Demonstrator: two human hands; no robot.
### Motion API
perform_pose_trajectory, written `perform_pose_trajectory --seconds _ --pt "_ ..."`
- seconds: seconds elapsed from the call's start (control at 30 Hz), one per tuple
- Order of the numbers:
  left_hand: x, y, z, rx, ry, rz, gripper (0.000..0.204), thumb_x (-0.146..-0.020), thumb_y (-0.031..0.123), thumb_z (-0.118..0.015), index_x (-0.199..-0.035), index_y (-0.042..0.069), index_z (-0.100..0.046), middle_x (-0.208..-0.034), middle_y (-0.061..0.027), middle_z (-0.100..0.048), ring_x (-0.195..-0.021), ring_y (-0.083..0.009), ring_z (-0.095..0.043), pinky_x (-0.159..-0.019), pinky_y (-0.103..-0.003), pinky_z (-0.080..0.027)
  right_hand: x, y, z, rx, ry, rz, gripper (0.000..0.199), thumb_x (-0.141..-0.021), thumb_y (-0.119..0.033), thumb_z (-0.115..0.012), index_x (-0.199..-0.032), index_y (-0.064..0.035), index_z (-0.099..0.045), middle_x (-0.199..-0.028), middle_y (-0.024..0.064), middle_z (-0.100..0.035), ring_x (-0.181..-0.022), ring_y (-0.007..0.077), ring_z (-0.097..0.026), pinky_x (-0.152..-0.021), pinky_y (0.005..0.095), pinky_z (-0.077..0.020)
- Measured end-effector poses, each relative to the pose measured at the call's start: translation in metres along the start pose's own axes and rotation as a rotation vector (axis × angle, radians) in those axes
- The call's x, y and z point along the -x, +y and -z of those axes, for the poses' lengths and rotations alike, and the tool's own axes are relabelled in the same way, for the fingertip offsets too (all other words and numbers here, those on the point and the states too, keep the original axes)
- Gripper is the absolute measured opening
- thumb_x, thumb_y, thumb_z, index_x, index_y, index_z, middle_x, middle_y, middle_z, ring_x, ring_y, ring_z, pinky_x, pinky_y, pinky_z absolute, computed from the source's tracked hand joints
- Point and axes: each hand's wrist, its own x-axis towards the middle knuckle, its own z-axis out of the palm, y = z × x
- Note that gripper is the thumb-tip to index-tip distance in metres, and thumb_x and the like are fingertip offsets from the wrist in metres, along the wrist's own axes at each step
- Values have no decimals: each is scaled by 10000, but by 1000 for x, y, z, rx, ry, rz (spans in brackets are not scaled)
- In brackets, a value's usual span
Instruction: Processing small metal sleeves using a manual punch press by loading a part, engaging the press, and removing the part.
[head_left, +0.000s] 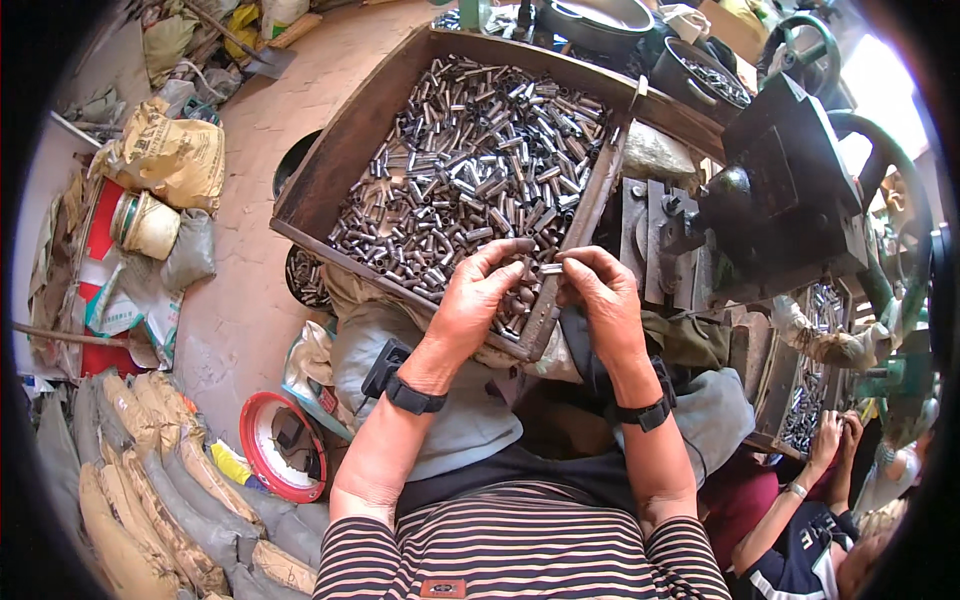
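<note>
A short, shiny metal tube [551,268] is pinched between the thumb and index finger of my right hand [608,308], above the near right corner of a wooden tray. My left hand [478,298] faces it from the left, over the tray's near side, with its thumb and fingers drawn together. Whatever those fingers hold, if anything, is too small to make out. Beneath both hands lies the tray [330,172], its floor covered by a loose pile of short metal tubes [480,150], some silvery and some brownish.
A dark machine [775,190] with handwheels stands right of the tray. Filled sacks [150,480] and a red-rimmed bucket [284,447] lie at the lower left. Metal pots [600,25] sit behind the tray. Another person's hands [832,437] work at the lower right.
</note>
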Motion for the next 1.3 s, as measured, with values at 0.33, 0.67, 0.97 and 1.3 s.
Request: perform_pose_trajectory --seconds 0.33,0.67,0.97,1.3 --pt "-3 -5 6 -21 100 -73 124 -938 145 -567 -1021 60 -602 -798 8 -626 -687 -60 -605 -556 -193 -495 1 5 -1 -16 -19 11 80 -917 -78 -589 -936 -1 -594 -801 11 -600 -697 80 -576 -647 231 -481" --pt "3 -3 -8 201 44 -33 100 -931 107 -569 -1022 65 -564 -898 -33 -652 -698 -95 -635 -554 -206 -517 4 6 3 5 -67 -15 92 -900 -65 -597 -965 -1 -587 -791 13 -606 -706 76 -576 -669 231 -486" --pt "3 -10 -12 231 41 -63 112 -928 119 -592 -1026 71 -568 -912 -36 -662 -690 -91 -630 -549 -207 -518 9 6 19 -72 -52 -72 122 -883 -87 -621 -962 -4 -578 -849 59 -635 -794 115 -630 -696 275 -515" --pt "8 -3 -21 104 57 -17 128 -897 60 -592 -1025 69 -592 -888 -27 -646 -742 -110 -629 -597 -230 -511 10 8 12 -458 64 -76 82 -883 -25 -603 -929 -30 -535 -866 89 -636 -789 203 -676 -716 321 -574"
